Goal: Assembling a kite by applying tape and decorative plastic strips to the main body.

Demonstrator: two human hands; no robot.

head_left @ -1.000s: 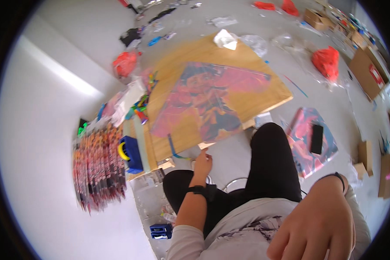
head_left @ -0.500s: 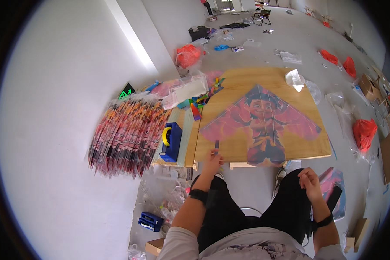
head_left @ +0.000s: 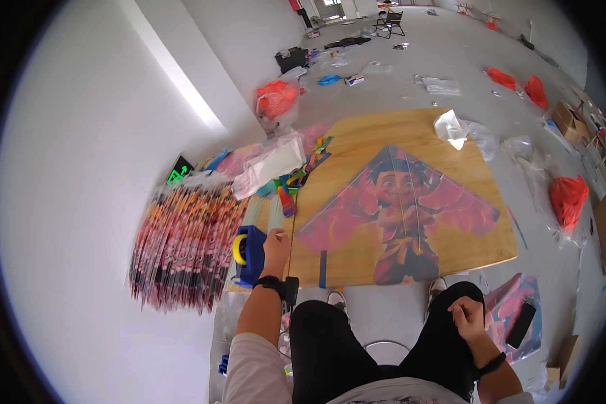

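Note:
A diamond-winged kite printed with a cartoon character lies flat on the wooden table. Thin white lines run down its middle. My left hand is at the table's left part, right beside a blue tape dispenser with a yellow core. Its fingers are curled; whatever they may hold is hidden. A narrow dark strip lies below the kite's left wing, reaching the table's front edge. My right hand rests over my right thigh, fingers folded in, with nothing visible in them.
A thick row of packed printed kites lines the table's left side. Colourful strips and a white plastic bag lie behind the dispenser. Crumpled white paper sits at the far right corner. Red bags and cartons stand on the floor.
My left hand has left the dark strip's lower end and moved left to the tape dispenser. My right hand stays near my thigh. The whole view has shifted a little.

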